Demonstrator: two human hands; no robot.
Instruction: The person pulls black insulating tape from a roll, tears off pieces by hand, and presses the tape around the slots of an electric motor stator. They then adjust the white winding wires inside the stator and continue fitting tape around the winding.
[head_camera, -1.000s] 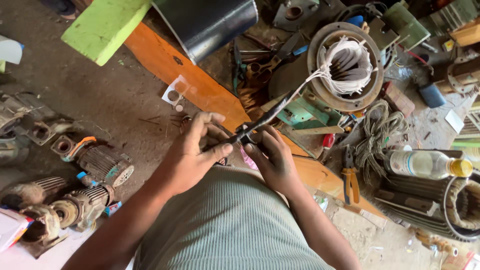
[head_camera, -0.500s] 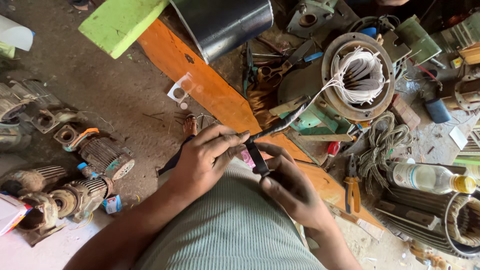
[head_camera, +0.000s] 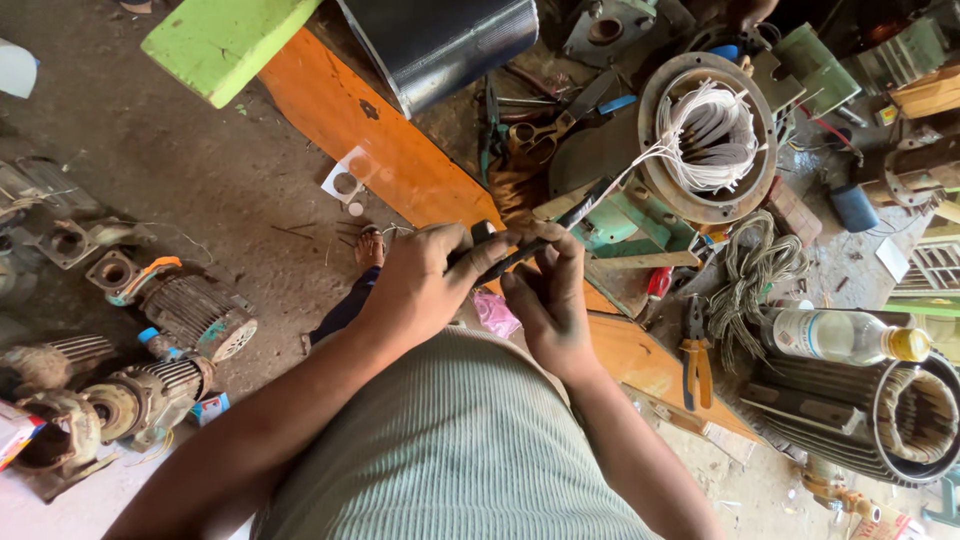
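The black sleeve (head_camera: 545, 235) on the white wires lies slanted, its long axis going from the hands up toward the motor stator (head_camera: 710, 135). The left hand (head_camera: 425, 280) pinches its lower end with closed fingers; the right hand (head_camera: 550, 295) grips beside, slightly nearer the stator.

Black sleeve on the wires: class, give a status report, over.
Both hands, left hand and right hand, grip black sleeve. White wires run to motor. Nothing between.
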